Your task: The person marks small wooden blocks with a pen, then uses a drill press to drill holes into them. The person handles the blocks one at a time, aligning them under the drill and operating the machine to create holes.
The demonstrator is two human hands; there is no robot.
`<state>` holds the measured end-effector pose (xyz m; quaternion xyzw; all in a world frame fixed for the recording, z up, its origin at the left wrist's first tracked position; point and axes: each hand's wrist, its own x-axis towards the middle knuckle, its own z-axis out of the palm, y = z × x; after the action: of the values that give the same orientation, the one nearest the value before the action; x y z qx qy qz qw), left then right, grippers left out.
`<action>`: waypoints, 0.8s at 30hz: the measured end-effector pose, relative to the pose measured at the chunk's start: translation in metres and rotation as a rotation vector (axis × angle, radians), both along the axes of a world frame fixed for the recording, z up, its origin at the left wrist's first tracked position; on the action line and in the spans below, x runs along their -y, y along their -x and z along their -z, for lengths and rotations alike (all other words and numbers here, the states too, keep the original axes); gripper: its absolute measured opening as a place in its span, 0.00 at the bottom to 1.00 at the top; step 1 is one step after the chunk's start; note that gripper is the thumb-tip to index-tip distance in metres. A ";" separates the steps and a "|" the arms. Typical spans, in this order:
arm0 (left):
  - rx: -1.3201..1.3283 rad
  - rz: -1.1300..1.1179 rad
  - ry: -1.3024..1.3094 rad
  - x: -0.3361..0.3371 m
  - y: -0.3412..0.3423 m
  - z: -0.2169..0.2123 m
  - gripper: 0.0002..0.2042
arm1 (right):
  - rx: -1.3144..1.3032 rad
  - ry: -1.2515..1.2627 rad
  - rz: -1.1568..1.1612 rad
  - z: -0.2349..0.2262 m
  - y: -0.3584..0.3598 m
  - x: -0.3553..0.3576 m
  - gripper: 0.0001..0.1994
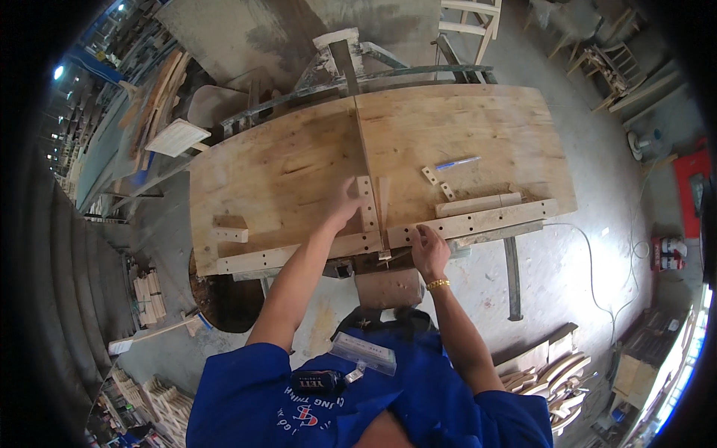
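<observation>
My left hand [346, 203], smeared by motion, is against the left side of a short drilled wooden block [367, 213] standing at the middle of the plywood table [284, 164]. Whether its fingers grip the block does not show. My right hand [430, 254] is curled at the near edge, thumb and fingers together over the long drilled wooden strip [493, 217]; anything in the pinch is too small to make out. A thin wooden piece [383, 203] lies beside the block, along the table's centre gap. Another drilled strip [284, 255] runs along the left front edge.
A blue pen [458, 163] and two small drilled blocks [429, 175] lie on the right half, with a loose wooden bar [478, 204]. A block [230, 230] sits at left. A cable [594, 276] crosses the floor; curved wooden parts [556, 381] are stacked at lower right.
</observation>
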<state>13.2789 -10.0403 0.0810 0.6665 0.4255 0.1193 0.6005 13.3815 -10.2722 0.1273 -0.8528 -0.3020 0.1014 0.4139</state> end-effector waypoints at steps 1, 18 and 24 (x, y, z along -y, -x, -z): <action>0.008 0.004 0.061 0.002 -0.002 0.002 0.38 | -0.022 0.008 -0.006 0.001 -0.002 0.001 0.13; -0.140 -0.016 -0.076 0.007 -0.006 -0.008 0.38 | 0.066 0.407 -0.415 0.019 -0.068 -0.115 0.11; -0.059 -0.020 0.128 0.001 -0.010 -0.022 0.35 | 0.133 0.302 -0.425 0.009 -0.080 -0.112 0.08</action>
<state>13.2889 -10.0414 0.1031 0.6254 0.4566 0.0781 0.6279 13.4616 -10.1599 0.1187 -0.8270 -0.4823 0.1739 0.2305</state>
